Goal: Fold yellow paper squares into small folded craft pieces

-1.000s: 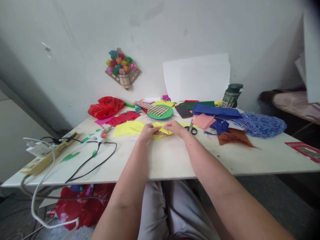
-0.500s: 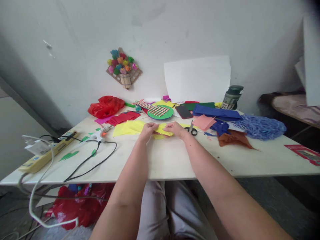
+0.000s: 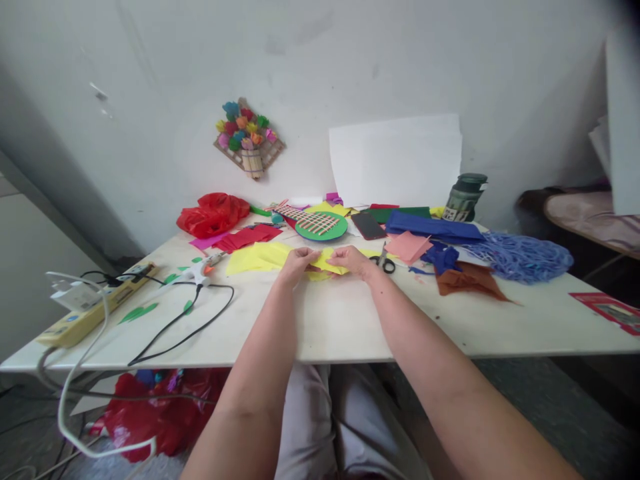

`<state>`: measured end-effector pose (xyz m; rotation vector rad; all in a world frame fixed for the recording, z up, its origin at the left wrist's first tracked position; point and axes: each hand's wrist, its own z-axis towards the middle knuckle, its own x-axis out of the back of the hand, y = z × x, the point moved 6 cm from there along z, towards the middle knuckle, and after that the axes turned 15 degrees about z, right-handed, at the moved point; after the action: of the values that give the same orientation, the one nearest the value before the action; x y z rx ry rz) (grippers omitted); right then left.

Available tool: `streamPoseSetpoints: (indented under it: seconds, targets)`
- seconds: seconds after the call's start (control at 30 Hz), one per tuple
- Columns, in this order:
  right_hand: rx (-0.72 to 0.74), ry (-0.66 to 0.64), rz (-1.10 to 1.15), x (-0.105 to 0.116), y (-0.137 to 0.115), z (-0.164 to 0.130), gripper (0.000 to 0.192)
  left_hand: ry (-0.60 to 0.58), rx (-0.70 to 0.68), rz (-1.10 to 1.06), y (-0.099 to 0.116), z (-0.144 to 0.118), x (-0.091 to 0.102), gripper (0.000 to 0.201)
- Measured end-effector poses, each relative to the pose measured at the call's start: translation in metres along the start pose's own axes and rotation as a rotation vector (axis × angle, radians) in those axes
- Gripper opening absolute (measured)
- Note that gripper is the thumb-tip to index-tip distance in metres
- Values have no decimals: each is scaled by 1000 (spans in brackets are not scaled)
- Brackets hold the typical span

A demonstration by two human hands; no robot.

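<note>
Fingers of left hand [image 3: 296,262] and right hand [image 3: 354,259] pinch opposite ends of a small yellow paper [image 3: 327,261], long axis running left-right between them, low over the worktop [image 3: 340,320]. Scissors [image 3: 384,261] lie just beside the right hand.

Bare forearms without sleeves; light grey trousers [image 3: 345,427] cover the lap.

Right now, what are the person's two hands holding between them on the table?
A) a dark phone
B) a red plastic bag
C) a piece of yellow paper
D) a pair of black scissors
C: the left hand and the right hand both pinch the yellow paper, while the scissors, phone and red bag lie apart from them on the table.
</note>
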<state>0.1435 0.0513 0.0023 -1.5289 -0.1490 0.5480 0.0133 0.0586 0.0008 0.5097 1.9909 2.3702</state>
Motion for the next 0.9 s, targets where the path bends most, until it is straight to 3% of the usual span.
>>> streamPoseSetpoints:
  seconds: [0.2,0.4,0.5,0.63,0.9]
  targets:
    - [-4,-9,-18,0,2,2,23,71,-34,61,1,3,4,34]
    - [49,43,-29,-2,-4,0,19,165,-2,-36,4,1,9,39]
    - [82,47,-28,-3,-7,-1,18,114,27,-12,1,2,5,41]
    - [133,35,-59,-5,-10,-2,18,5,-32,50,-2,5,-4,36]
    - [114,67,-64,-7,-11,-2,19,62,-110,93,1,6,0,30]
